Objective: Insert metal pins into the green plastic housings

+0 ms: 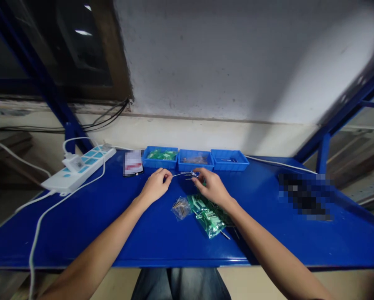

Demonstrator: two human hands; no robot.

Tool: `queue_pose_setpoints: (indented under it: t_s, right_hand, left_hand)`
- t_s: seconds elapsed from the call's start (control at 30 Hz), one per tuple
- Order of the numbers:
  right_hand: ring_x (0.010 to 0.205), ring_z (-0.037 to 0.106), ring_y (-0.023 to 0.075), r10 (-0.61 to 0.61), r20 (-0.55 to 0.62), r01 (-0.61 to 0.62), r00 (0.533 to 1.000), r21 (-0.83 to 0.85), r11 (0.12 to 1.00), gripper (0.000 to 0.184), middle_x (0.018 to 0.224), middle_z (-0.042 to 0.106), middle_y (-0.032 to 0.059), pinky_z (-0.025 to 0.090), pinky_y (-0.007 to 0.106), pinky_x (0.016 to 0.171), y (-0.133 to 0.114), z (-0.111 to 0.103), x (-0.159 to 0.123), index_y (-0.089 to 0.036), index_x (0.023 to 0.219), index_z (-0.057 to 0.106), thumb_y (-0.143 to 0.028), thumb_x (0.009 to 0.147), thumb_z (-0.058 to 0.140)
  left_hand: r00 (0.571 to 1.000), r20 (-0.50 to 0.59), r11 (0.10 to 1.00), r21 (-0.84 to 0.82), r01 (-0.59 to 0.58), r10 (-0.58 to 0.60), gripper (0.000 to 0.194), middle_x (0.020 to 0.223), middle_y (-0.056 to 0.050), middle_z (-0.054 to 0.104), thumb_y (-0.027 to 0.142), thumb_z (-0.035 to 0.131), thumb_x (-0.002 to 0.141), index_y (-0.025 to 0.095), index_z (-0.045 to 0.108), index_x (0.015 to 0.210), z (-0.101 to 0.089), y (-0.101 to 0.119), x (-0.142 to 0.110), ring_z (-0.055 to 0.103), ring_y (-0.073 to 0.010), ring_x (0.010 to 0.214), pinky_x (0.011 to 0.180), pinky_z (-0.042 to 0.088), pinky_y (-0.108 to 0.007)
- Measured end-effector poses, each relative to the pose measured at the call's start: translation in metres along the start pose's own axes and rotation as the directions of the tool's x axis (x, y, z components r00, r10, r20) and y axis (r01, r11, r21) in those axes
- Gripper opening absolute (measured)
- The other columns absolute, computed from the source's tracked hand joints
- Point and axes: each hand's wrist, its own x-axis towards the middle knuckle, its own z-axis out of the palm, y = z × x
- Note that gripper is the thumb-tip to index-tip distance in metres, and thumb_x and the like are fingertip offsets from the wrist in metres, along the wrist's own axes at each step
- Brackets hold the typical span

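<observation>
My left hand (156, 183) is closed in a pinch, with a thin pale rod (177, 174) sticking out to the right of its fingertips. My right hand (212, 186) curves over a small group of thin metal pieces (188, 174), its thumb and forefinger apart around their right end. Nearer me, below the right hand, lie clear bags with green-and-white parts (209, 216). To their left is a small clear bag of brownish metal pins (181, 207). A few loose metal rods (225, 235) stick out by the green bags.
Three blue bins stand in a row at the back: one with green bags (160, 147), a middle one (196, 167), and a right one (232, 167) with thin pieces. A white power strip (81, 168) with cables lies left; a blurred dark object (304, 198) lies right.
</observation>
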Motion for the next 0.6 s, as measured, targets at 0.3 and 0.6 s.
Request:
queue_pose_setpoints:
  t_s: [0.3, 0.6]
  right_hand:
    - [0.072, 0.056, 0.0153, -0.122, 0.031, 0.122, 0.992, -0.027, 0.992, 0.008, 0.083, 0.06, 0.0041, 0.04, 0.024, 0.065, -0.009, 0.004, -0.003, -0.02, 0.089, 0.055, -0.019, 0.088, 0.047]
    - [0.068, 0.056, 0.0164, -0.106, 0.025, 0.106, 0.994, -0.002, 0.994, 0.015, 0.078, 0.061, 0.0053, 0.039, 0.026, 0.062, -0.013, 0.003, -0.004, -0.019, 0.085, 0.054, -0.024, 0.092, 0.042]
  left_hand:
    - [0.976, 0.035, 0.954, -0.225, -0.2, 0.213, 0.028, 0.079, -0.002, 0.061, 0.027, 0.036, 0.092, 0.019, 0.056, 0.074, 0.007, 0.025, -0.009, 0.058, -0.0157, 0.076, 0.07, 0.041, -0.027]
    - [0.989, 0.005, 0.943, -0.303, -0.141, 0.149, 0.013, 0.079, 0.001, 0.063, 0.029, 0.047, 0.088, 0.021, 0.057, 0.092, 0.002, 0.029, -0.012, 0.056, -0.0114, 0.062, 0.058, 0.041, -0.021]
